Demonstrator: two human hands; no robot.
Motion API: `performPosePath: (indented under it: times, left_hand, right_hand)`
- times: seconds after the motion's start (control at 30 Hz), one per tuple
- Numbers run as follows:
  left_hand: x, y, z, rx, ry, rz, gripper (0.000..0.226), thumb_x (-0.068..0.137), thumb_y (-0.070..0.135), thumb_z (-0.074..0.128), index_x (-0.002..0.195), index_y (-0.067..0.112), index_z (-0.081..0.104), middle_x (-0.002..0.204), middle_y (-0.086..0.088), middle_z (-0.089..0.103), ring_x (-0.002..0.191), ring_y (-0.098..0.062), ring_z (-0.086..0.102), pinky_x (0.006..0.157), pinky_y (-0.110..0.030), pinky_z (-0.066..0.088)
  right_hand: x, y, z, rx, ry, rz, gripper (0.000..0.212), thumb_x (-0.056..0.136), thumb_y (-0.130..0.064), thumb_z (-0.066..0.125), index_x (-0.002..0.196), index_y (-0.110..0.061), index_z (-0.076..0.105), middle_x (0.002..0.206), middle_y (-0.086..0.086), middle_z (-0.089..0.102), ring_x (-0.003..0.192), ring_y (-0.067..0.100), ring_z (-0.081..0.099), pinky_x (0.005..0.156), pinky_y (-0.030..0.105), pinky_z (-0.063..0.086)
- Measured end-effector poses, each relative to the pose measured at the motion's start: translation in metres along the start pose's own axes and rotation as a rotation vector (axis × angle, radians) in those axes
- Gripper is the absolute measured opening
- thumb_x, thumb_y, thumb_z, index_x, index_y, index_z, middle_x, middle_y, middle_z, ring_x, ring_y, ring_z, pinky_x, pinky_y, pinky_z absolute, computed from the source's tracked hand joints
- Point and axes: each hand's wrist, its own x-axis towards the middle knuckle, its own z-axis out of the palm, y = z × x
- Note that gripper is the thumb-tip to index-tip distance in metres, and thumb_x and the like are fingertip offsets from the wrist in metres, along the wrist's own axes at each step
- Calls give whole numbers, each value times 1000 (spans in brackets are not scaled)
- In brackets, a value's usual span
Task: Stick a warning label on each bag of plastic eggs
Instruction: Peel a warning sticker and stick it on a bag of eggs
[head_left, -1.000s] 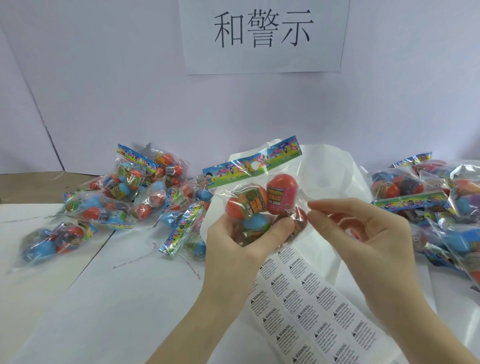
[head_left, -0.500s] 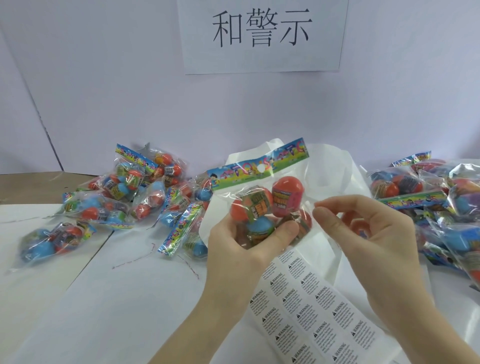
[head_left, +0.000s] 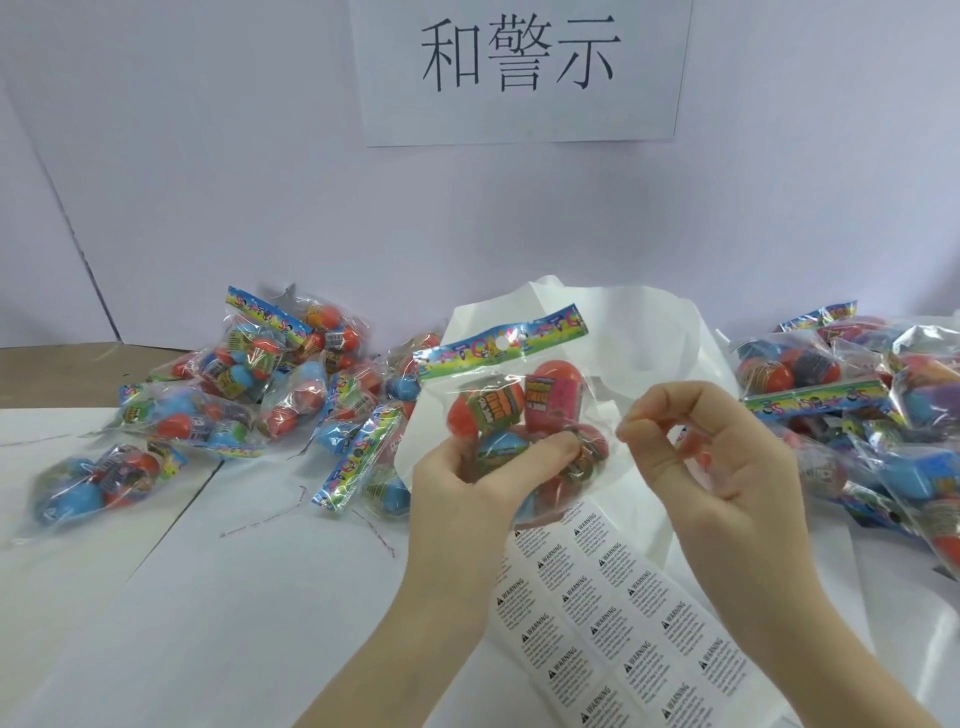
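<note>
A clear bag of plastic eggs (head_left: 524, 410) with a colourful header strip is held up above the table in front of me. My left hand (head_left: 457, 499) grips it from below, thumb pressed across the lower eggs. My right hand (head_left: 727, 467) is just to the right of the bag with its fingers curled. Its thumb and forefinger meet at the bag's clear right edge and seem to pinch it. A sheet of white warning labels (head_left: 613, 623) lies on the table under my hands. I see no loose label on my fingers.
A pile of egg bags (head_left: 249, 395) lies at the left, another pile (head_left: 857, 405) at the right. Crumpled white plastic sheeting (head_left: 649, 332) lies behind my hands. A paper sign (head_left: 519, 67) hangs on the back wall. White paper covers the table.
My left hand has raised the bag slightly and shifted it to the right. The fingers of my right hand have curled in tighter beside the bag's right edge.
</note>
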Motion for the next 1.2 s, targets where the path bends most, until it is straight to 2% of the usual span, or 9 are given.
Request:
performPosePath:
  times: [0.13, 0.27, 0.37, 0.43, 0.63, 0.83, 0.97, 1.1, 1.2]
  left_hand:
    - [-2, 1, 0, -12, -7, 37, 20, 53, 16, 73, 71, 26, 76, 74, -2, 74, 69, -16, 71, 62, -27, 57]
    - [-1, 1, 0, -91, -66, -56, 25, 56, 17, 74, 80, 14, 75, 84, -7, 75, 78, -21, 72, 68, -32, 59]
    - [1, 0, 0, -79, -10, -92, 41, 39, 19, 88, 77, 16, 76, 85, -7, 75, 78, -22, 72, 70, -34, 60]
    - [1, -1, 1, -80, 39, -106, 40, 40, 33, 78, 76, 16, 74, 83, -6, 75, 75, -21, 72, 65, -32, 60]
    - [-2, 1, 4, -123, 29, -181, 42, 44, 34, 74, 81, 14, 75, 77, -6, 75, 64, -16, 71, 57, -28, 59]
    - [-4, 0, 4, -127, 21, -171, 41, 46, 34, 73, 82, 15, 75, 78, -5, 74, 66, -15, 71, 55, -26, 57]
    - [-5, 1, 4, -142, -9, -156, 32, 52, 34, 71, 79, 18, 75, 79, -6, 74, 68, -15, 71, 54, -24, 55]
    - [-7, 2, 3, -152, -19, -141, 45, 54, 35, 69, 91, 9, 72, 81, -8, 74, 70, -17, 70, 55, -24, 55]
    - [-7, 4, 3, -154, -20, -107, 42, 52, 36, 70, 85, 12, 73, 81, -8, 74, 69, -19, 71, 54, -24, 54]
  right_hand:
    - [3, 2, -3, 116, -18, 91, 28, 56, -34, 86, 78, -33, 70, 69, -7, 66, 66, 6, 54, 71, 23, 43]
    - [5, 1, -5, 182, -10, 124, 31, 47, -41, 71, 75, -29, 75, 63, -3, 67, 62, 7, 56, 67, 16, 45]
    - [3, -2, -3, 10, 7, -17, 18, 51, -37, 83, 64, -30, 73, 64, -14, 68, 60, 2, 56, 68, 14, 41]
    - [1, -1, -1, -136, 44, -141, 13, 60, -28, 78, 60, -34, 67, 65, -19, 65, 62, 3, 54, 68, 10, 37]
    - [-3, 1, 2, -328, 112, -345, 13, 69, -29, 71, 66, -29, 58, 67, -27, 55, 70, 2, 48, 72, 28, 34]
    - [-2, 2, 4, -386, 139, -469, 18, 77, -28, 60, 67, -14, 64, 76, -26, 53, 68, -1, 44, 69, 31, 33]
    - [-2, 5, 4, -417, 144, -552, 15, 78, -21, 60, 67, -12, 64, 78, -24, 52, 70, -2, 42, 69, 32, 32]
    - [-4, 7, 4, -415, 142, -637, 14, 79, -13, 61, 66, -10, 64, 76, -19, 53, 71, 3, 47, 70, 35, 33]
    - [-4, 6, 3, -393, 150, -648, 11, 79, -14, 62, 69, -17, 61, 77, -20, 53, 69, 3, 46, 70, 34, 34]
